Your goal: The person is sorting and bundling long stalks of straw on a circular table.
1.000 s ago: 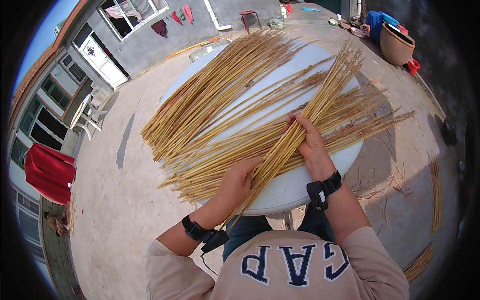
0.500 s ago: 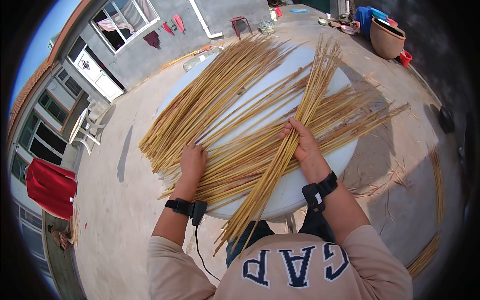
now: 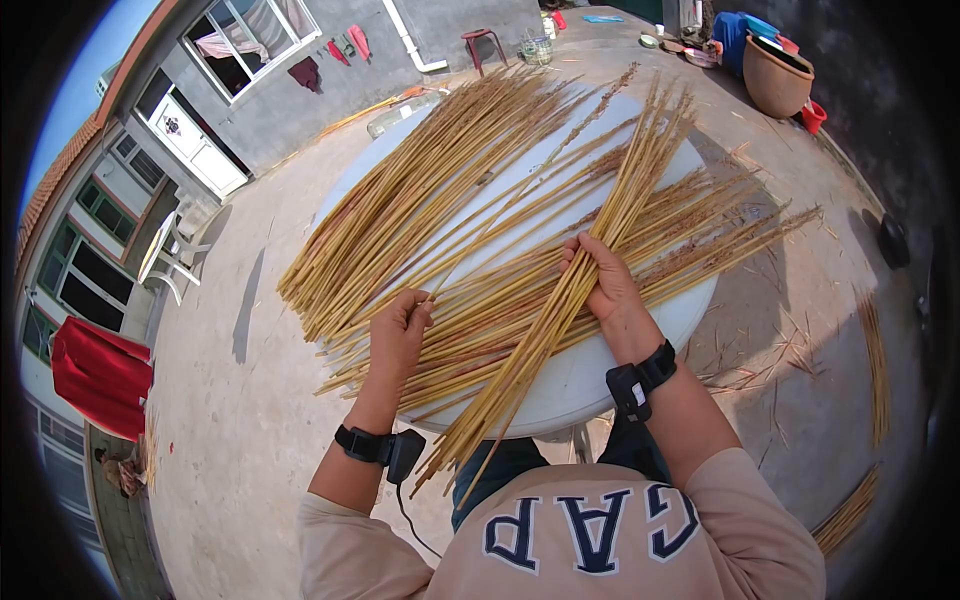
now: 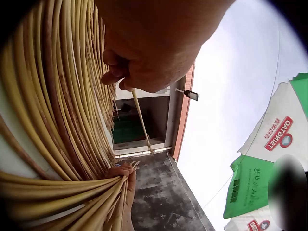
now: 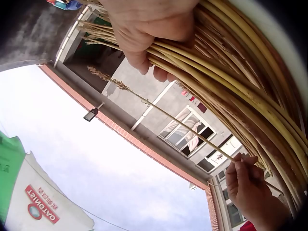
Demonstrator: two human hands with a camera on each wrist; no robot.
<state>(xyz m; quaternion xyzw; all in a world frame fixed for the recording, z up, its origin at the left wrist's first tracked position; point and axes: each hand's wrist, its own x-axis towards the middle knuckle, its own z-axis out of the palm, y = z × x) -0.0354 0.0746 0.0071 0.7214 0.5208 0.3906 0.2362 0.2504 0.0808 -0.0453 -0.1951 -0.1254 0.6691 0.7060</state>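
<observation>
My right hand grips a bundle of long dry stalks with feathery seed heads, slanting over the table with the bare ends towards my body. In my left hand, thumb and fingers pinch one thin stalk near its lower end. Its seed head points up and away, as the right wrist view shows. Below both hands, a loose layer of stalks lies across the round pale table. Farther left on the table is a thick pile of similar stalks.
Broken stalk bits litter the concrete yard at right, with small stalk bundles beyond them. A big clay pot stands at the back right, a white chair at the left. A cable trails from my left wrist camera.
My left hand left the bundle's lower end, reached to the loose stalks at left, and now raises one stalk from them. The right hand keeps its grip; the bundle has swung slightly more upright.
</observation>
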